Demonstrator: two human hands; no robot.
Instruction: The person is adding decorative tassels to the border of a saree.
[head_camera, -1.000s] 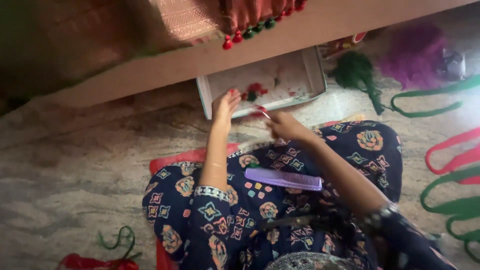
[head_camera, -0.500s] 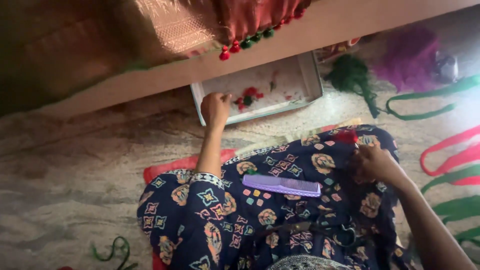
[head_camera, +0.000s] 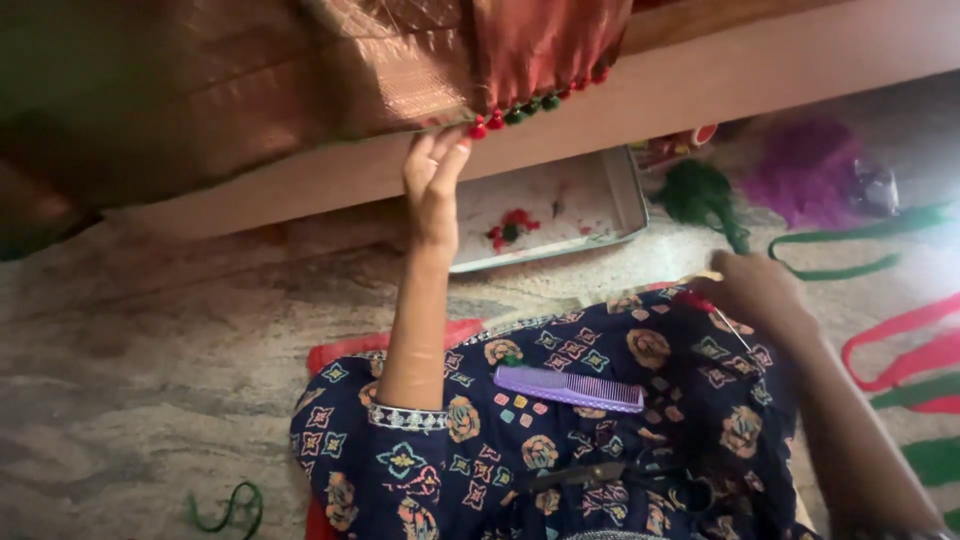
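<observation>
My left hand (head_camera: 432, 178) is raised to the hanging edge of a maroon and brown fabric (head_camera: 400, 70), its fingertips pinching the hem beside a row of red and green bead tassels (head_camera: 520, 112). My right hand (head_camera: 757, 290) rests closed over my lap on the dark floral cloth (head_camera: 560, 450), pinching a thin needle (head_camera: 735, 328) with a bit of red at the fingers. Across my lap, between the two arms, lies a purple comb (head_camera: 570, 388).
A shallow metal tray (head_camera: 625, 195) with a few red and green beads (head_camera: 510, 228) sits on the floor under a wooden ledge (head_camera: 760, 75). Green thread (head_camera: 705, 195), purple thread (head_camera: 810, 170), and green and red ribbons (head_camera: 880, 262) lie to the right. A red mat (head_camera: 345, 352) is beneath me.
My left hand left the tray and rose to the fabric hem. My right hand drew back from the tray to my right knee and stays there.
</observation>
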